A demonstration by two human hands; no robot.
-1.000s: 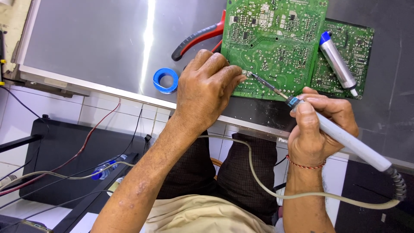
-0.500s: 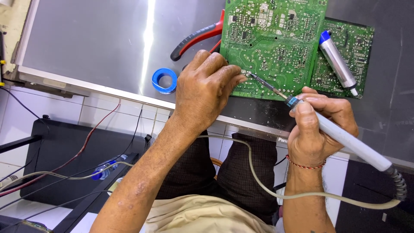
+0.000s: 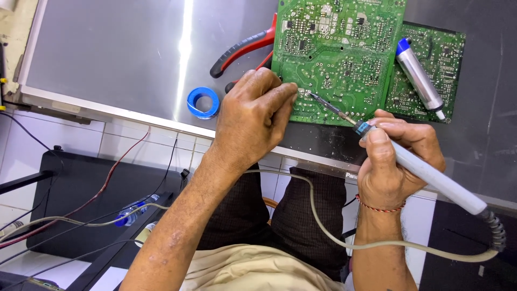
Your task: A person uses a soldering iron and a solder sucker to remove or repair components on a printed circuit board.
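Note:
My right hand point(image 3: 396, 156) grips a pale blue soldering iron point(image 3: 431, 178) like a pen; its dark tip point(image 3: 315, 99) touches the lower left part of a large green circuit board point(image 3: 339, 54). My left hand point(image 3: 253, 118) rests on that board's lower left corner, fingers curled against its edge right beside the tip; whether it pinches solder wire is hidden. The board lies on a grey metal panel point(image 3: 118, 54). A second green board point(image 3: 452, 54) lies partly under it at the right.
A silver desoldering pump with a blue cap point(image 3: 420, 78) lies on the second board. Red-handled pliers point(image 3: 242, 48) and a blue tape roll point(image 3: 203, 102) sit on the panel. The iron's cord point(image 3: 323, 226) loops over my lap. Cables point(image 3: 81, 215) cross a black case below left.
Both hands stay nearly where they were; the iron's tip remains at the same spot on the board.

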